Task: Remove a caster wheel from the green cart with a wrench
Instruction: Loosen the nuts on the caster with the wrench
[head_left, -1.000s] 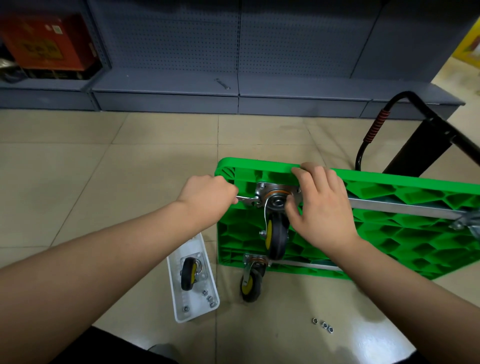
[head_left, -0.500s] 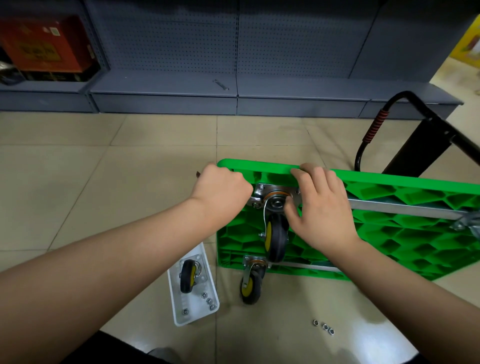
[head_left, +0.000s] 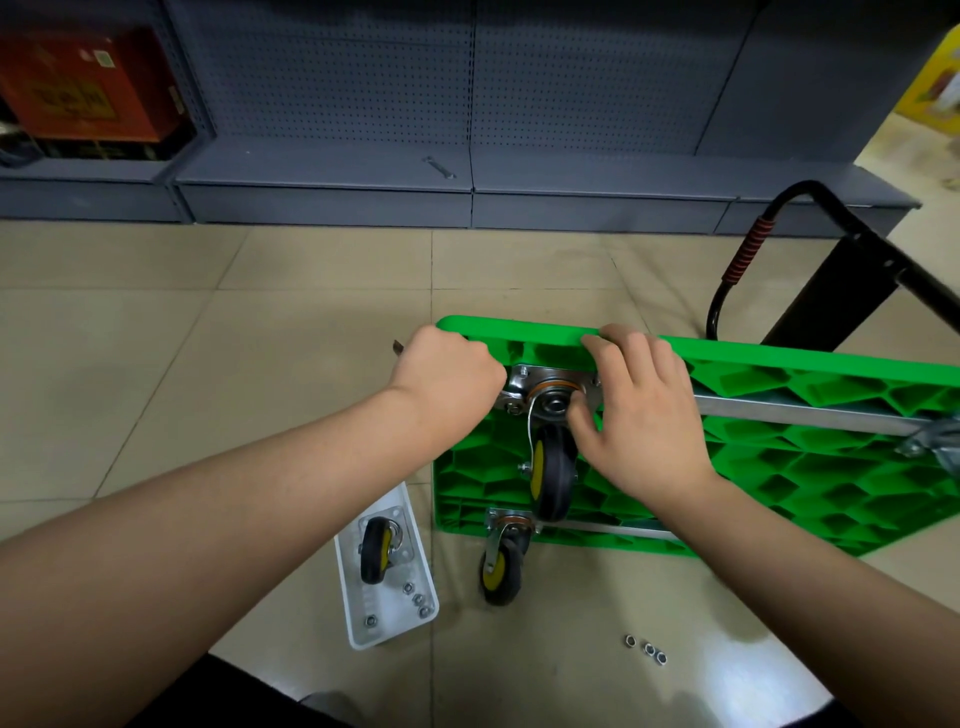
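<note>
The green cart (head_left: 779, 467) lies on its side on the tiled floor with its ribbed underside facing me. A black and yellow caster wheel (head_left: 551, 470) hangs from a silver mounting plate (head_left: 550, 387) near the cart's top left corner. My left hand (head_left: 447, 376) is shut on a wrench; its tail end (head_left: 398, 347) sticks out to the left, and its head at the plate's left edge is hidden by my fist. My right hand (head_left: 639, 410) grips the cart's top rim and the plate's right side. A second caster (head_left: 503, 558) sits at the lower left corner.
A white tray (head_left: 410, 631) on the floor at the lower left holds a loose caster and several nuts. Three nuts (head_left: 647, 648) lie on the tiles. The cart's black handle (head_left: 810, 265) leans at the right. Grey shelving runs along the back, with another wrench (head_left: 439, 167) on its ledge.
My left hand has swung the wrench upward and to the right, from below the cart's corner to level with its top rim. My right hand has stayed put.
</note>
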